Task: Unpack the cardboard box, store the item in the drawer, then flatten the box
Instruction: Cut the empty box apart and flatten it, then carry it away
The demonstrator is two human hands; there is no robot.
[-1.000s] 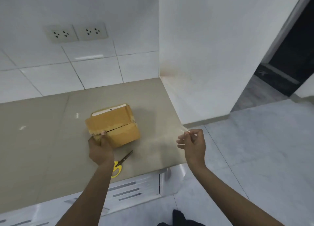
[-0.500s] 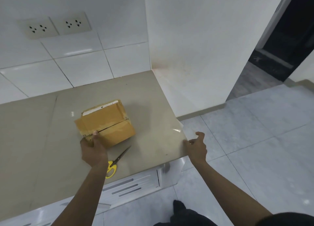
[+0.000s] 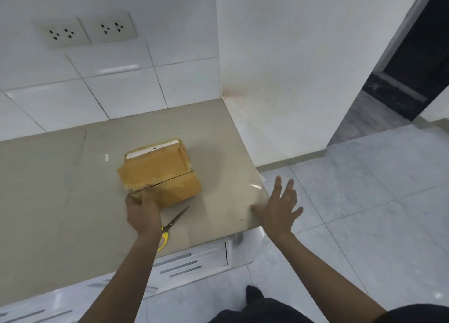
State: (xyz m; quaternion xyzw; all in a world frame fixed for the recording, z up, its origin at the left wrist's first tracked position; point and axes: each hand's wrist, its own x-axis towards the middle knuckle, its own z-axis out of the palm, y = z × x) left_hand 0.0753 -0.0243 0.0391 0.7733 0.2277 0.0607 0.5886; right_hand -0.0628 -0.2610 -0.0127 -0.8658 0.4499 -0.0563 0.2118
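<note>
Head view: the cardboard box (image 3: 159,173) is seen resting on the bench (image 3: 60,189), near its right end, with the yellow-handled scissors (image 3: 170,228) lying just in front of it. A second ago a clear strip of tape was pinched in the right hand (image 3: 279,207); that strip (image 3: 256,186) is now seen stuck down at the right edge of the bench, and the right hand is spread wide and empty over that corner. The tape is judged to be off the seam, so the flaps can be lifted next. The left hand (image 3: 143,207) is pressed on the near left corner of the box, fingers curled against the card. The box is tan, glossy with leftover tape, with a dark slit across its top where the flaps meet. A white label is seen along the far edge. Nothing of the contents is shown yet.
</note>
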